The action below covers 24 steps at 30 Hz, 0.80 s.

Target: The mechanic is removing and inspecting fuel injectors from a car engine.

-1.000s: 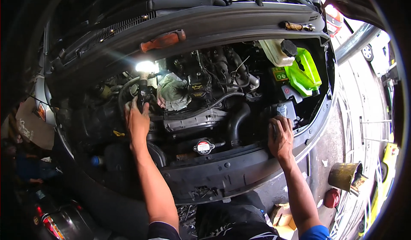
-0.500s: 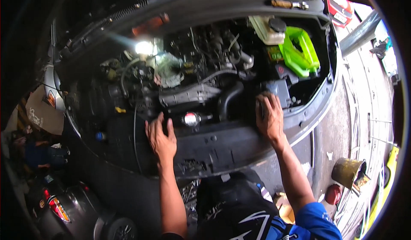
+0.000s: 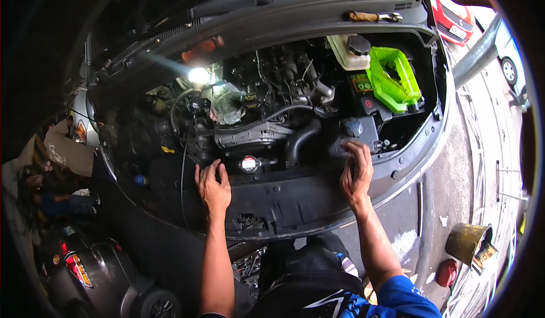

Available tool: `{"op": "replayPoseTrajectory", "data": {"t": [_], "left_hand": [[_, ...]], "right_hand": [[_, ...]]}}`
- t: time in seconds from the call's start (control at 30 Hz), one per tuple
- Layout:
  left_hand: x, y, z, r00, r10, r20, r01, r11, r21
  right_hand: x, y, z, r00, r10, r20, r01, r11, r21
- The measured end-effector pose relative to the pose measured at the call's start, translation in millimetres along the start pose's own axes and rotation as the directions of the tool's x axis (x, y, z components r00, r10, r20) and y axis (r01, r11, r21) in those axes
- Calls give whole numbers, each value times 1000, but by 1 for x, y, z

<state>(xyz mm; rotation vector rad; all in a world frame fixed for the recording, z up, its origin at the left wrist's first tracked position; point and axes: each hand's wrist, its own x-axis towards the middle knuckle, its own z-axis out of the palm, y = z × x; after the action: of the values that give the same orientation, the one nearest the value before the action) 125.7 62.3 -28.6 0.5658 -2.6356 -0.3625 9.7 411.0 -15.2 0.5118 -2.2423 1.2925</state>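
My left hand [image 3: 213,187] is open at the front panel [image 3: 272,204] of a car's engine bay, just left of the radiator cap [image 3: 249,163]. My right hand [image 3: 356,176] has loosely bent fingers, holding nothing visible, at the front edge below a dark box [image 3: 355,142]. Behind lie a black hose [image 3: 301,139] and engine parts [image 3: 289,79]. A bright work light [image 3: 198,75] shines beside a crumpled cloth [image 3: 227,105]. A cut green plastic container [image 3: 400,85] sits at right, beside a whitish reservoir [image 3: 343,54].
An orange-handled tool [image 3: 201,48] and a wrench [image 3: 374,16] lie on the cowl. A motorbike [image 3: 105,264] stands lower left, with a partly visible person [image 3: 62,204] above it. A bucket [image 3: 465,244], a red object [image 3: 447,273] and parked cars [image 3: 451,14] are at right.
My left hand has left the lit fitting and moved toward me to the front panel. My right hand has drawn slightly back from the dark box. The whole view has shifted.
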Motion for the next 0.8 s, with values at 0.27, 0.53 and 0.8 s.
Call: {"op": "replayPoseTrajectory", "data": {"t": [0.27,0.53,0.8], "left_hand": [[2,-1,4,996,51,-75,-52,999,-11],[3,3,-2,989,56,-138,-61,998,-32],[1,-2,-1,997,-2,-73,-1,999,-41]], "right_hand": [[13,-38,26,963,159,217,-208,951,229],[101,-65,80,962,-123,245,81,981,175],[187,-121,132,857,-399,326,360,916,175]]}}
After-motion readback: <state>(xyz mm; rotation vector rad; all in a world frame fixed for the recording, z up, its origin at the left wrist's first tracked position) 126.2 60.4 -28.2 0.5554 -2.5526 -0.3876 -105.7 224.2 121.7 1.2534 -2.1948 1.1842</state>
